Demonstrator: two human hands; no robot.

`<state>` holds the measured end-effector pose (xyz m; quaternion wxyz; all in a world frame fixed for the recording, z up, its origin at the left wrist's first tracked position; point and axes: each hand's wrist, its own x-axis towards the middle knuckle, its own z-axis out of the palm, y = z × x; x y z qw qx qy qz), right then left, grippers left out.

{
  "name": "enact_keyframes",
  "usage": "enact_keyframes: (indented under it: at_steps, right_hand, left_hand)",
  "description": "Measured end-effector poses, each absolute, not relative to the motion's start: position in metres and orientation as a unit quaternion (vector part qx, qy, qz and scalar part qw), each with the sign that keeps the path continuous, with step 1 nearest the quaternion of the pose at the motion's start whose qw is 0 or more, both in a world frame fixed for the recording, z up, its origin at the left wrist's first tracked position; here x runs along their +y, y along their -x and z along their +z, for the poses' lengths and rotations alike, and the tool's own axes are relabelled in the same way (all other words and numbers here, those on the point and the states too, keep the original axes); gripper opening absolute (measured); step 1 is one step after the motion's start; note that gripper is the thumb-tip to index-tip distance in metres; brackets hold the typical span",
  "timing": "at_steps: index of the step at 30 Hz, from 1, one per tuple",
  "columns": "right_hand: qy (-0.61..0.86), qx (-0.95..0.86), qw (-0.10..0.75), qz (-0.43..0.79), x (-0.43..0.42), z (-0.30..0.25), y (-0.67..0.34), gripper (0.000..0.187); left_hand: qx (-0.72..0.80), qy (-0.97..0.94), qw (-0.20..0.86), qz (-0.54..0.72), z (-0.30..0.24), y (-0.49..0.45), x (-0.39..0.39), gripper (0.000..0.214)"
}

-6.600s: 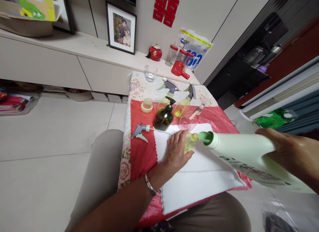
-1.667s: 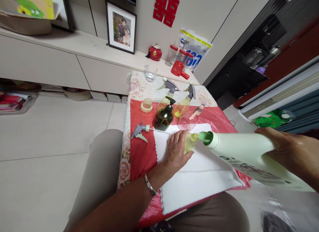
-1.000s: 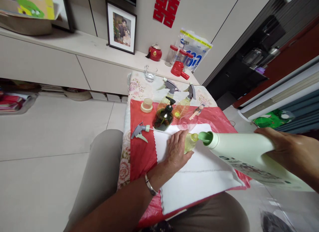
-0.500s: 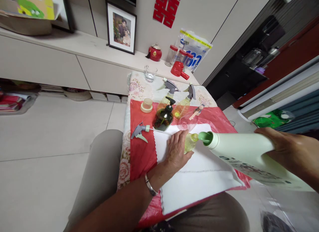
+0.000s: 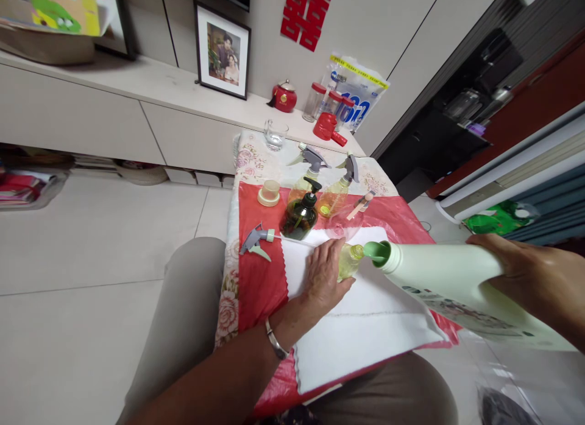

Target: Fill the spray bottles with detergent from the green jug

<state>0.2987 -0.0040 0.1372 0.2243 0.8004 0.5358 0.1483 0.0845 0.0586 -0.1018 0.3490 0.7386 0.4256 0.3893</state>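
With its fingers around the side, my left hand (image 5: 322,277) holds a small yellow clear bottle (image 5: 350,260) upright on a white cloth (image 5: 365,327). A big pale green jug (image 5: 448,260) is tipped on its side in my right hand (image 5: 525,266), which grips its handle. The jug's green spout (image 5: 377,252) is right at the bottle's open mouth; whether liquid flows is hard to see. A grey trigger spray head (image 5: 256,240) with a thin tube lies left of the bottle. Behind stand a dark green pump bottle (image 5: 299,218) and a pink clear spray bottle (image 5: 345,221).
Two yellow spray bottles (image 5: 336,193) with grey heads stand farther back, beside a cream cap (image 5: 269,193). A glass cup (image 5: 276,134) is at the table's far left corner. On the ledge are a red dipper (image 5: 328,128), jars and a red pot (image 5: 284,97).
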Motion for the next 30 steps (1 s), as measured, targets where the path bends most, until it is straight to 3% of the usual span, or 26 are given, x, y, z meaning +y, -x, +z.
enact_keyframes:
  at_steps: [21, 30]
  right_hand:
    - [-0.809, 0.531, 0.204, 0.145, -0.0017, 0.1362, -0.303, 0.055]
    - [-0.818, 0.525, 0.188, 0.141, -0.0021, 0.1348, -0.3029, 0.062]
  left_hand:
    - [0.427, -0.737, 0.356, 0.384, -0.0994, -0.0845, 0.059, 0.084]
    - [0.422, -0.734, 0.352, 0.399, -0.1024, -0.0853, 0.0583, 0.085]
